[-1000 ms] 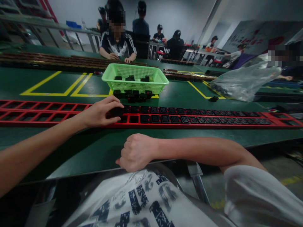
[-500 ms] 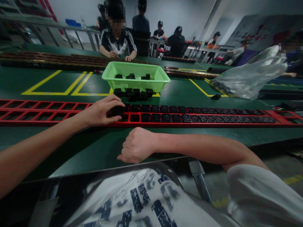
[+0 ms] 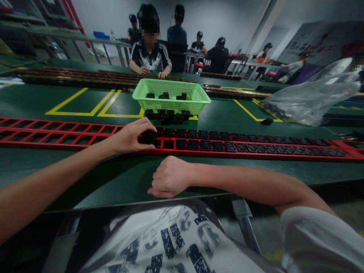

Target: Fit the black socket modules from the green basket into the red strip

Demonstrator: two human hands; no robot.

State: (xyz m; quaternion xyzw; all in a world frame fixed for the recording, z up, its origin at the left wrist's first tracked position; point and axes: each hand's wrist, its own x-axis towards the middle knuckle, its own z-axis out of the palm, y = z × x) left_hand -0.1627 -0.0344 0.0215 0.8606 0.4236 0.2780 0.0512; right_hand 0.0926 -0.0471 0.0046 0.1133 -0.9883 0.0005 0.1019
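Observation:
My left hand (image 3: 133, 136) pinches a black socket (image 3: 147, 137) between thumb and fingers over the red frame (image 3: 85, 140). That socket is dark and partly covered by my fingers, so whether it sits in a slot I cannot tell. To its right, two rows of black sockets (image 3: 206, 145) fill the frame's slots. One near-row slot (image 3: 168, 144) just right of my left hand has no socket. My right hand (image 3: 170, 177) is closed in a fist near the table's front edge, below the frame. The inside of that fist is hidden.
Behind the frame stands a green basket (image 3: 172, 102) with a few black pieces inside; several loose black sockets (image 3: 167, 116) lie before it. A clear plastic bag (image 3: 309, 98) rests at the right. Across the table (image 3: 119, 167) sits a person (image 3: 150, 57), beside long dark strips (image 3: 85, 76).
The whole view has shifted slightly, so everything appears a little further right and lower. My left hand keeps its grip on the socket at the frame; my right fist stays in place.

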